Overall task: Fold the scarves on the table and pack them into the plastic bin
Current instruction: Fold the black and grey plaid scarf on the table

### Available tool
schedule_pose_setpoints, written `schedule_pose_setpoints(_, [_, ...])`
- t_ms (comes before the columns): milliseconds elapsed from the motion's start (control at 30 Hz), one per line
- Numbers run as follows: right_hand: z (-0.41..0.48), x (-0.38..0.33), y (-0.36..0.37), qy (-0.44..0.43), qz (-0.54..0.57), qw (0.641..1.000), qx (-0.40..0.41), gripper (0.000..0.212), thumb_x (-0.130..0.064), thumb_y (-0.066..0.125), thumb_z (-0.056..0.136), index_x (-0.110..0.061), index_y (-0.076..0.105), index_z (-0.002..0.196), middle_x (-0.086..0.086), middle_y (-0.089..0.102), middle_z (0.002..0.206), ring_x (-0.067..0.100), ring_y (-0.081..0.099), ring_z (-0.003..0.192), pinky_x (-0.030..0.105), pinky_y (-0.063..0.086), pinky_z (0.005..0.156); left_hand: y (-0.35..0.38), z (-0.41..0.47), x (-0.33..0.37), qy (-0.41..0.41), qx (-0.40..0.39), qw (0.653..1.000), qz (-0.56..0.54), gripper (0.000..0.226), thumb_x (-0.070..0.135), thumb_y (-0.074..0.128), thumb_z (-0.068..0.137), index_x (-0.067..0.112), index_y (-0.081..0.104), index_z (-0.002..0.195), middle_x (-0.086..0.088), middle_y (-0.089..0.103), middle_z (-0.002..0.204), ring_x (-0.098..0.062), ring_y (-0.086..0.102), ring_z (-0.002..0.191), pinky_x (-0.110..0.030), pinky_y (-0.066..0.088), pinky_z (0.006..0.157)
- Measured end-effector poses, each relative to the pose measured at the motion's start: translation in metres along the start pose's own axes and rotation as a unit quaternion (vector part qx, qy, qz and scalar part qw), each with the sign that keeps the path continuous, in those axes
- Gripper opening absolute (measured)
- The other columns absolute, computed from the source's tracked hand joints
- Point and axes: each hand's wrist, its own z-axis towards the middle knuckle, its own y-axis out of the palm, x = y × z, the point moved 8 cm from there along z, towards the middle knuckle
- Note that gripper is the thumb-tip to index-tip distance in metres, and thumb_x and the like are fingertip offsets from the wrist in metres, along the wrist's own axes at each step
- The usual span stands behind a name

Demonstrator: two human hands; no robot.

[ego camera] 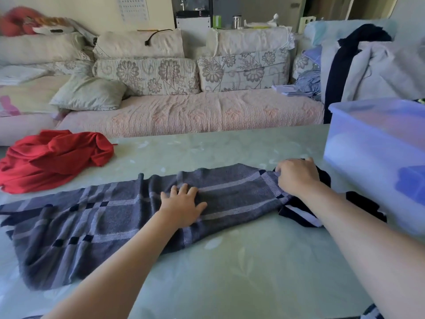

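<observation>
A grey-blue plaid scarf (92, 226) lies stretched lengthwise across the pale green table (230, 272). My left hand (181, 207) presses flat on its middle, fingers spread. My right hand (296, 178) grips the scarf's right end with curled fingers, where the cloth bunches. Under my right forearm lies a dark navy and white scarf (305, 217). A red scarf (53, 157) sits crumpled at the table's far left. The translucent plastic bin (377, 157) stands at the right edge of the table, with something blue showing dimly through its wall.
A long sofa (184, 111) with floral cushions runs behind the table. A chair draped with grey and dark clothes (368, 63) stands behind the bin. Bare tabletop stretches in front of the plaid scarf, between my forearms.
</observation>
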Motion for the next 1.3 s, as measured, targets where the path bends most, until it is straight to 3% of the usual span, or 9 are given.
schedule_pose_setpoints(133, [-0.008, -0.011, -0.018, -0.080, 0.072, 0.991, 0.074, 0.035, -0.021, 0.060, 0.086, -0.031, 0.065, 0.119, -0.001, 0.057, 0.124, 0.026, 0.046, 0.117, 0.041, 0.033, 0.099, -0.028, -0.004, 0.053, 0.106, 0.141, 0.984, -0.019, 0.045, 0.047, 0.045, 0.095, 0.027, 0.044, 0.136, 0.003, 0.045, 0.140, -0.024, 0.042, 0.128, -0.041, 0.038, 0.102])
schedule_pose_setpoints(267, [-0.026, -0.006, -0.026, -0.099, 0.083, 0.989, 0.077, 0.040, -0.030, 0.061, 0.080, -0.030, 0.057, 0.121, -0.001, 0.048, 0.122, 0.024, 0.041, 0.118, 0.040, 0.032, 0.100, -0.036, -0.018, 0.115, 0.181, 0.157, 0.964, -0.115, 0.029, 0.043, 0.053, 0.093, 0.028, 0.055, 0.117, 0.006, 0.054, 0.117, -0.018, 0.048, 0.113, -0.037, 0.049, 0.084])
schedule_pose_setpoints(467, [-0.051, 0.040, 0.005, 0.020, 0.087, 0.995, -0.055, 0.097, -0.055, 0.063, 0.064, -0.036, 0.015, 0.146, 0.005, 0.016, 0.154, 0.031, 0.021, 0.141, 0.053, 0.030, 0.105, -0.015, -0.015, 0.173, 0.191, 0.138, 0.966, -0.108, 0.036, 0.049, 0.060, 0.084, 0.029, 0.057, 0.113, 0.004, 0.055, 0.109, -0.019, 0.047, 0.105, -0.032, 0.044, 0.074])
schedule_pose_setpoints(567, [-0.063, 0.056, 0.026, 0.062, 0.117, 0.984, -0.119, 0.109, -0.050, 0.072, 0.071, -0.035, 0.001, 0.152, 0.012, 0.022, 0.150, 0.036, 0.040, 0.131, 0.047, 0.043, 0.095, -0.019, -0.005, 0.176, 0.160, 0.162, 0.966, -0.126, 0.020, 0.030, 0.054, 0.092, 0.022, 0.062, 0.108, 0.001, 0.060, 0.106, -0.024, 0.052, 0.105, -0.031, 0.041, 0.068])
schedule_pose_setpoints(700, [-0.053, 0.068, 0.009, 0.008, 0.138, 0.990, -0.017, 0.052, -0.001, 0.057, 0.082, -0.023, 0.050, 0.128, 0.010, 0.049, 0.122, 0.036, 0.056, 0.100, 0.039, 0.048, 0.073, -0.035, -0.004, 0.170, 0.139, 0.186, 0.950, -0.208, 0.025, 0.017, 0.044, 0.100, 0.018, 0.065, 0.113, 0.000, 0.064, 0.110, -0.025, 0.060, 0.100, -0.034, 0.048, 0.075])
schedule_pose_setpoints(833, [-0.049, 0.080, -0.032, -0.012, -0.029, 0.992, 0.120, 0.017, -0.001, 0.075, 0.070, -0.015, 0.071, 0.077, 0.009, 0.057, 0.090, 0.032, 0.057, 0.082, 0.032, 0.035, 0.055, -0.048, -0.012, 0.160, 0.136, 0.170, 0.920, -0.328, 0.025, 0.014, 0.042, 0.098, 0.018, 0.066, 0.105, 0.002, 0.066, 0.102, -0.020, 0.058, 0.093, -0.034, 0.048, 0.081])
schedule_pose_setpoints(1000, [-0.055, 0.075, -0.020, -0.006, -0.077, 0.997, 0.009, 0.026, -0.029, 0.045, 0.077, -0.024, 0.068, 0.089, 0.002, 0.059, 0.109, 0.027, 0.048, 0.109, 0.039, 0.034, 0.093, -0.015, -0.024, 0.181, 0.174, -0.101, 0.952, -0.232, 0.025, 0.028, 0.049, 0.085, 0.026, 0.073, 0.087, 0.011, 0.071, 0.083, -0.010, 0.064, 0.084, -0.030, 0.052, 0.083])
schedule_pose_setpoints(1167, [-0.046, 0.051, -0.024, -0.083, 0.220, 0.966, 0.112, 0.027, 0.001, 0.047, 0.087, -0.013, 0.069, 0.094, 0.004, 0.060, 0.108, 0.029, 0.056, 0.101, 0.037, 0.044, 0.080, -0.046, -0.012, 0.198, 0.197, 0.104, 0.952, -0.212, 0.027, 0.027, 0.040, 0.095, 0.016, 0.061, 0.080, -0.002, 0.066, 0.073, -0.022, 0.059, 0.067, -0.043, 0.053, 0.066])
schedule_pose_setpoints(1300, [-0.038, 0.034, -0.008, -0.131, 0.266, 0.954, 0.037, 0.052, 0.010, 0.040, 0.090, -0.014, 0.063, 0.130, 0.001, 0.048, 0.147, 0.021, 0.048, 0.131, 0.033, 0.036, 0.104, -0.057, 0.021, 0.211, 0.221, 0.179, 0.943, -0.173, 0.028, 0.013, 0.044, 0.098, 0.016, 0.062, 0.120, -0.005, 0.061, 0.116, -0.025, 0.054, 0.107, -0.038, 0.047, 0.088])
